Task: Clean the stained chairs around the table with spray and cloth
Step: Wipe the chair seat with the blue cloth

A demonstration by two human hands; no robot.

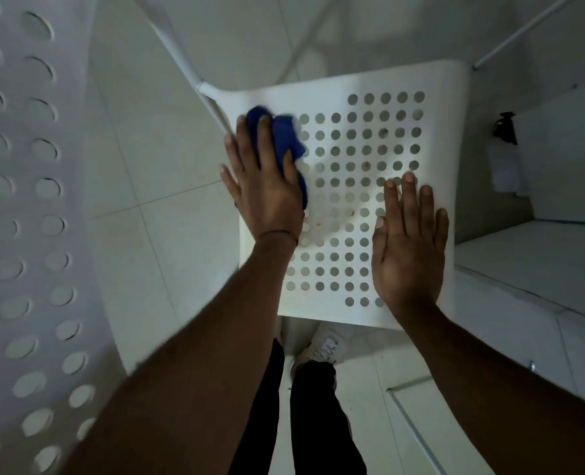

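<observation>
We press the left hand (267, 197) down on a blue cloth (286, 135) at the 10 o'clock corner of the white perforated chair seat (438, 132). Its fingers (238, 159) are spread wide and nearly straight, lying over the cloth rather than gripping it. Our right hand (407, 255) lies flat on the seat at about 4 o'clock, fingers straight and close together, holding nothing. Small brownish stains (353, 212) dot the seat between the two hands.

The chair stands on a pale tiled floor (167, 234). A second perforated white chair (27, 234) fills the 9 o'clock side, cut off by the frame. At 3 o'clock, well apart from the seat, a spray bottle (505, 166) with a dark trigger stands by a white surface (558, 255). The dim light blurs its body. At 6 o'clock a white shoe (325, 347) and black trousers (318, 406) show, partly hidden under the seat.
</observation>
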